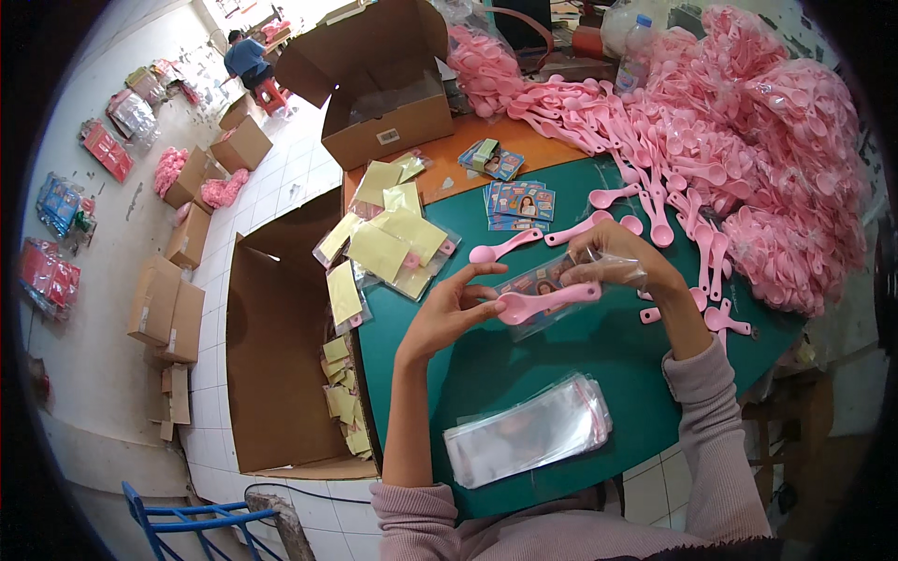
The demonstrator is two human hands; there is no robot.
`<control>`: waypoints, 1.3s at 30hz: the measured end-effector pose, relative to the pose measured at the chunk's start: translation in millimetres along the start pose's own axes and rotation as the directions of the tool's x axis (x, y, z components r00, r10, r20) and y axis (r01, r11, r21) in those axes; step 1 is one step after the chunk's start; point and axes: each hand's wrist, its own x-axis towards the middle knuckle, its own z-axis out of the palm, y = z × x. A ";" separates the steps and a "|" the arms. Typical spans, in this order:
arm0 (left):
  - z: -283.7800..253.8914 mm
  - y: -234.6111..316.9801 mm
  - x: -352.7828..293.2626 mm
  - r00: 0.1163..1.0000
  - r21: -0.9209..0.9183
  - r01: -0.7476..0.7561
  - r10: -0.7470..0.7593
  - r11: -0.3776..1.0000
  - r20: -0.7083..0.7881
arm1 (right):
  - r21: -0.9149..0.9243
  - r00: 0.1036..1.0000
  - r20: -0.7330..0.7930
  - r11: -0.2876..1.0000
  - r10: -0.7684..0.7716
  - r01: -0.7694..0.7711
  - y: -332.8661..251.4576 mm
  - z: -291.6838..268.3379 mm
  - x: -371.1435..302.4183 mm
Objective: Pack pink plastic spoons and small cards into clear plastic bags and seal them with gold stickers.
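Observation:
A pink measuring spoon (544,303) and a blue printed card (531,284) are together at a clear plastic bag (529,327), above the table. My left hand (451,310) holds the spoon at its bowl, thumb against it and fingers curved. My right hand (625,266) grips the bag near its other end, fingers bent over the plastic by the spoon's handle. Whether the spoon lies fully inside the bag, I cannot tell. Below my hands lies a stack of clear bags (528,432). Loose pink spoons (506,246) rest just beyond my hands.
Blue cards (520,205) lie on the green tabletop (412,346). Packed bags with yellow cards (398,238) pile at the left edge, above an open carton (290,346) holding more. Bagged pink spoons (795,168) heap at right, near a bottle (634,51). A person (247,61) sits far off.

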 end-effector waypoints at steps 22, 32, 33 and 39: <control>51.3 -25.5 -26.4 0.980 -0.260 0.187 -0.198 0.947 -0.016 | -0.489 0.923 -0.177 0.844 -0.342 0.219 19.9 72.2 -9.0; 51.1 -28.7 -24.2 0.962 -0.339 0.235 -0.268 0.911 -0.053 | -0.473 0.974 0.033 0.855 -0.225 0.213 3.7 92.3 -16.9; 52.2 -26.3 -23.5 0.954 -0.363 0.246 -0.291 0.899 -0.073 | -0.548 0.959 0.009 0.800 -0.284 0.242 2.5 95.5 -17.0; 48.0 -42.8 -14.2 0.949 -0.304 0.082 -0.168 0.949 -0.268 | -0.213 0.919 0.043 0.895 -0.391 0.391 -3.7 73.3 -17.4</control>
